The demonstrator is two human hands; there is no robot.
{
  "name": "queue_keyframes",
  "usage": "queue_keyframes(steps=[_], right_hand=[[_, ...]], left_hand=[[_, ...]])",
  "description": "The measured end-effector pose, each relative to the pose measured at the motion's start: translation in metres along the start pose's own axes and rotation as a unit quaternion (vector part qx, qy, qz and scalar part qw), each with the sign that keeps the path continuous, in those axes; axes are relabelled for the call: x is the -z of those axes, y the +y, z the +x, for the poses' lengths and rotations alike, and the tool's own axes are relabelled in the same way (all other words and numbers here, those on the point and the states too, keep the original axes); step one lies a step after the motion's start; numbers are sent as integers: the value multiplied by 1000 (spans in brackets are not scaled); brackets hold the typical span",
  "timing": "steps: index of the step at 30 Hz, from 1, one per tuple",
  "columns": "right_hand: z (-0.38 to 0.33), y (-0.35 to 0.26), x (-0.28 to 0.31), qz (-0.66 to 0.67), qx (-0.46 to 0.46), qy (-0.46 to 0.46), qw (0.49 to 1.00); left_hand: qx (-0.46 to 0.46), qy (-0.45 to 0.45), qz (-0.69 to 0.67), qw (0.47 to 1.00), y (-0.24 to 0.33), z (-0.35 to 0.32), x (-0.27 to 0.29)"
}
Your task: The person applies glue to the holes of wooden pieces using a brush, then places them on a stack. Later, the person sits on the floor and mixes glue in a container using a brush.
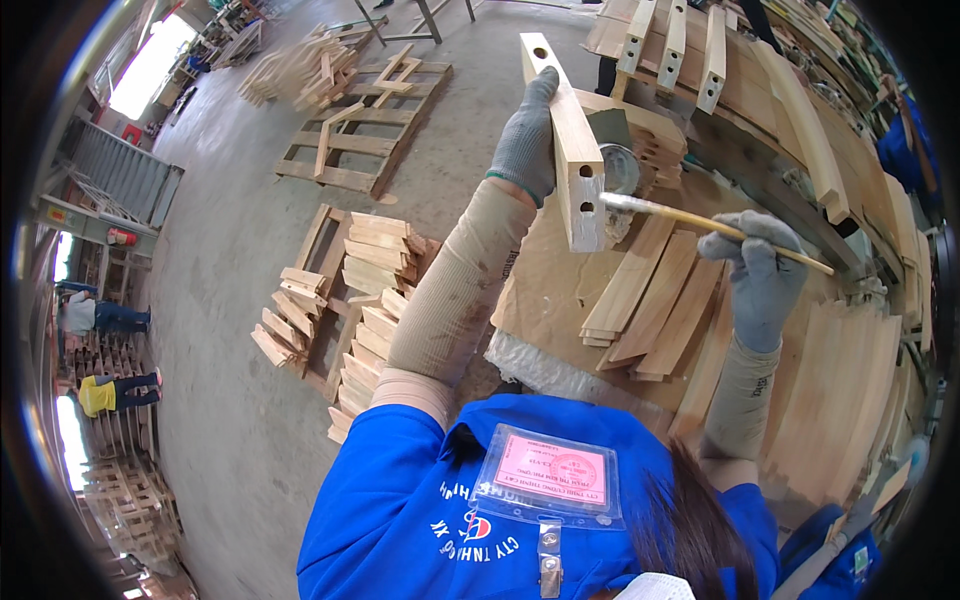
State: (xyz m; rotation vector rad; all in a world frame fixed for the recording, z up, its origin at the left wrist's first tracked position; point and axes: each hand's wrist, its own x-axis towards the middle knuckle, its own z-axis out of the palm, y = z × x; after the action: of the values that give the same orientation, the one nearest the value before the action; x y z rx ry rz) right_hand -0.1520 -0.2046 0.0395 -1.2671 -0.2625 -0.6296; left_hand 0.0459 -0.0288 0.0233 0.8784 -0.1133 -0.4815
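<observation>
My left hand point(528, 140), in a grey glove, is wrapped round a pale wooden bar point(572, 132) and holds it up at a slant. The near end of the bar has two dark holes, with a whitish wet-looking coat on its lower part. In my gloved right hand point(762, 280) is a paintbrush point(690, 218) with a yellowish handle, pinched between fingers and thumb. Its white-coated bristles are at the edge of the bar's end; I cannot tell whether they touch. Behind the bar, a round clear container point(620, 168) is partly hidden.
Thin wooden slats point(645, 295) lie on a cardboard-covered surface point(540, 290) below my hands. More drilled bars point(674, 45) rest on a bench at the upper right. Wood stacks point(375, 330) and a pallet point(345, 142) occupy the floor to the left. Two people stand far left.
</observation>
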Motion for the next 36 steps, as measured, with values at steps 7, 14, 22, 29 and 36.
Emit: queue_keyframes(steps=[7, 14, 22, 29, 36], right_hand=[[22, -28, -32, -262, 68, -85, 959], [29, -11, -51, -290, 99, -108, 946], [19, -2, -55, -322, 95, -69, 940], [13, 1, -57, -332, 86, -6, 939], [6, -25, -48, -180, -21, 143, 973]], left_hand=[[-58, 24, 54, 997, 0, 0, -6], [-78, 46, 89, 992, -2, 8, -5], [-117, 101, 127, 980, -4, 16, -2], [-87, 69, 119, 987, -5, 23, 7], [-46, 38, 49, 997, -7, 21, 11]])
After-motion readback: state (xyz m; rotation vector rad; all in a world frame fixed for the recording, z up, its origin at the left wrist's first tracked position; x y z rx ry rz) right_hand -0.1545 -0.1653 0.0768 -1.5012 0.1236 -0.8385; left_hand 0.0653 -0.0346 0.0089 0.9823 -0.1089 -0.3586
